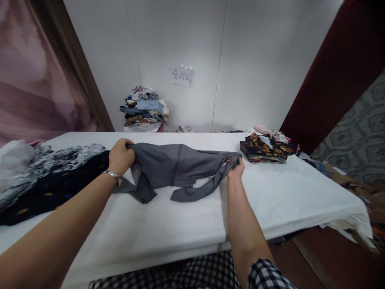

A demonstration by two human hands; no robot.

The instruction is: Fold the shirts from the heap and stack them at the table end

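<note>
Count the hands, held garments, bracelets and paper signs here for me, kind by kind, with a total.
Hands: 2 (left hand, right hand)
Held garments: 1 (gray garment)
Bracelets: 1 (silver bracelet)
Paper signs: 1 (handwritten sign)
Total: 5

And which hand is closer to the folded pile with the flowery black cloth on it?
Right: the right hand grips one end of the gray garment, just left of the folded pile. The left hand holds the garment's other end, much farther left.
</note>
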